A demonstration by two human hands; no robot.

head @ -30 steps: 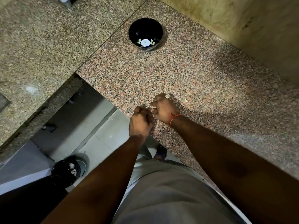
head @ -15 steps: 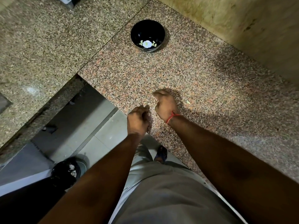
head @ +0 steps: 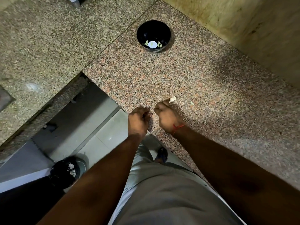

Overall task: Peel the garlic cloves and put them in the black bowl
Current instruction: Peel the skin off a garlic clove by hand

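The black bowl (head: pixel 167 32) stands far back on the reddish granite counter (head: pixel 211 88), with several pale peeled cloves at its bottom. Both my hands hover at the counter's near edge with fingers curled inward. My left hand (head: pixel 138 121) is at the corner of the edge, a small gap apart from my right hand (head: pixel 167 118), which has a red thread at the wrist. What either fist holds is hidden. A whitish garlic clove (head: pixel 172 99) lies on the counter against my right hand's far knuckles. A small pale scrap (head: pixel 192 103) lies further right.
A grey granite counter (head: pixel 48 38) runs to the left at an angle. Below the gap is a tiled floor with a black bin (head: pixel 65 172) that has pale scraps in it. A beige wall (head: pixel 251 30) closes the back right.
My hands were pressed together a second ago and have come apart. The right hand shifted, and the clove beside its knuckles, hidden half a second ago, shows again.
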